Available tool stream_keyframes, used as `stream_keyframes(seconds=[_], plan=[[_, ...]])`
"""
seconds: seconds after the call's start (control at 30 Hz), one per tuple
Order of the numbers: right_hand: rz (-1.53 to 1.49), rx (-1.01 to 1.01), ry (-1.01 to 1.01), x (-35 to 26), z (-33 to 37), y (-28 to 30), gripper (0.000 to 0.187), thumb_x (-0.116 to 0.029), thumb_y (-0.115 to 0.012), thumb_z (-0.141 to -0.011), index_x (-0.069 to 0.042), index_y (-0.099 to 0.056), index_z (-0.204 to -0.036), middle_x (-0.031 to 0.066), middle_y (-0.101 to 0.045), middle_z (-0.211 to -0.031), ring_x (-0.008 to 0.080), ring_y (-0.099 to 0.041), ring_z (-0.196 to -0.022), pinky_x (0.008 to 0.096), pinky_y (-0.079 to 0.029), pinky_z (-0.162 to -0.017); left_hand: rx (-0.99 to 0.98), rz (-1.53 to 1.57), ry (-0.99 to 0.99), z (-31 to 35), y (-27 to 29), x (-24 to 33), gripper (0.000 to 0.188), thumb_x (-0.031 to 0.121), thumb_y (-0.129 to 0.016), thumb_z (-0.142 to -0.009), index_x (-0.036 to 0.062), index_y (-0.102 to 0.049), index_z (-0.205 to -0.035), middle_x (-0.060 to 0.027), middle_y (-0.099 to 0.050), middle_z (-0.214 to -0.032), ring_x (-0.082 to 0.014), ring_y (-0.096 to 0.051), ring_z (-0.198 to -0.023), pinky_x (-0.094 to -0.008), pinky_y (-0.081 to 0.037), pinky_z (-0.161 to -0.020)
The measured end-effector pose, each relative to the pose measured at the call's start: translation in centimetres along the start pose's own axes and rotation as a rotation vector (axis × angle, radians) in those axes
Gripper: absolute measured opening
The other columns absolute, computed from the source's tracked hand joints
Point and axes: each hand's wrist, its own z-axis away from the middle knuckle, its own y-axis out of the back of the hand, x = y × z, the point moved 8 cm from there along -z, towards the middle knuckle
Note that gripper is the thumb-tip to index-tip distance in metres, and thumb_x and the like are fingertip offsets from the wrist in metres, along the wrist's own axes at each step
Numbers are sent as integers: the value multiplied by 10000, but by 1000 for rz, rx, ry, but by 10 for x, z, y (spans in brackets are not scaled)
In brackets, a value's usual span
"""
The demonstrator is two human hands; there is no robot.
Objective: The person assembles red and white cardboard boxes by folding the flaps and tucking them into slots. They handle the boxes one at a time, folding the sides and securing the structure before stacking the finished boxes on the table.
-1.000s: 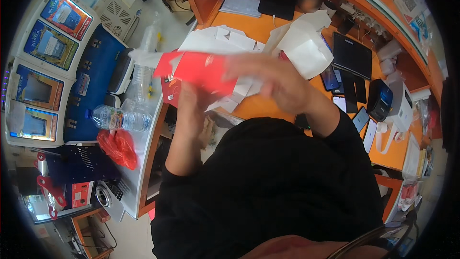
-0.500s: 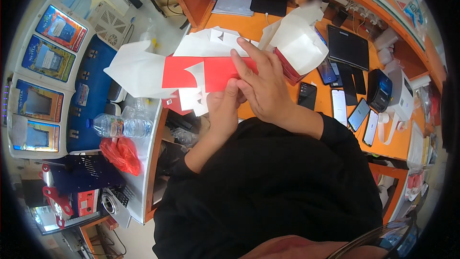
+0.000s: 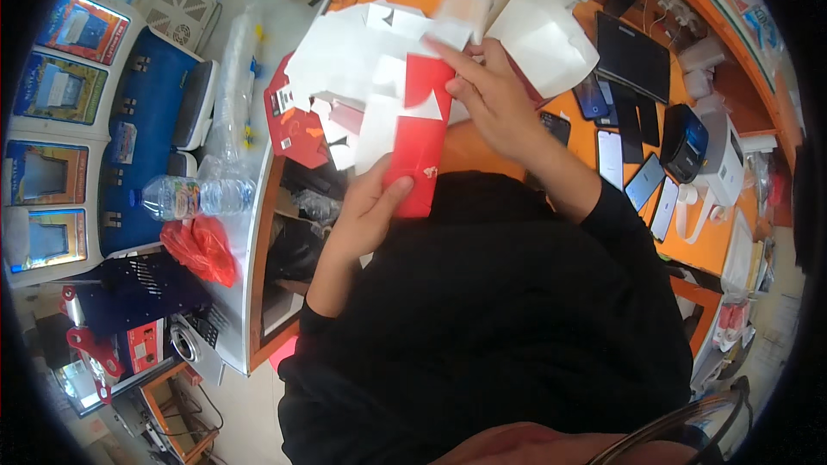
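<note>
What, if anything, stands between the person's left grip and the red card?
Nothing visible: the left grip holds the red card near its lower end, with the thumb on the red face.

To our left we see a blue and white machine (image 3: 142,176) with four picture panels; just beside it, on the pale grey surface (image 3: 239,297), we find clear plastic bottles (image 3: 185,198) next to a crumpled red bag (image 3: 202,250). Lower down we make out a dark slotted panel (image 3: 142,288) and a keypad (image 3: 203,329). On the orange surface (image 3: 696,251) at our right we spot a flat black slab (image 3: 633,56), several phones (image 3: 644,181), a black rounded device (image 3: 685,142), a white boxy machine (image 3: 722,164) and a roll of white tape (image 3: 687,195).
</note>
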Motion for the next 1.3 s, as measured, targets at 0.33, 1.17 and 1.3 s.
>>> stream_keyframes(seconds=[0.33,1.17,1.3], plan=[[-330,-229,-1,-5,-4,-3,145,-172,-726,-879,-50,-676,-938,-17,-411,-878,98,-431,-767,235,-370,-701,-125,93,-21,-7,-25,-17,375,230,-465,-1025,-10,-489,-1312,-124,-642,-1093,-177,-582,-995,-301,-444,-885],[-199,-481,219,-45,16,-5,103,7,-699,-766,-57,-631,-809,73,-475,-785,234,-551,-694,321,-421,-594,-229,-59,-27,-11,-41,-2,333,166,-414,-997,-57,-532,-1214,-197,-599,-823,-285,-578,-768,-381,-439,-730],[-233,-558,200,-44,18,-6,133,26,-708,-747,-65,-649,-824,63,-469,-765,220,-558,-700,315,-417,-593,-275,-79,-95,-11,-42,-8,306,154,-425,-992,-54,-533,-1187,-197,-584,-811,-303,-576,-777,-394,-438,-734]])
